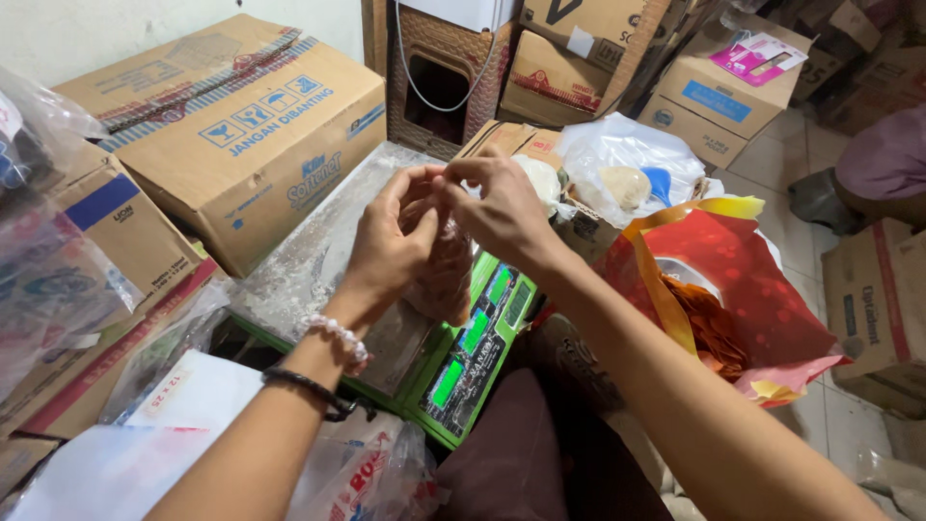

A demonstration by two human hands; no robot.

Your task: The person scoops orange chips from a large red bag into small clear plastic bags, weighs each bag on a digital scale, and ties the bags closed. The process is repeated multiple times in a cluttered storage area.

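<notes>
My left hand [391, 241] and my right hand [497, 207] meet above a green digital weighing scale [473, 352]. Both pinch the top of a small clear plastic bag [446, 275] filled with brownish contents, which hangs between them over the scale's metal platform [309, 265]. The fingertips touch at the bag's neck. My left wrist wears a white bead bracelet and a black band.
Cardboard boxes [241, 125] are stacked at the left and back. A red and yellow plastic bag [743, 299] with orange contents stands open at the right. A white plastic bag [627, 169] lies behind it. Plastic packets [58, 260] crowd the left edge.
</notes>
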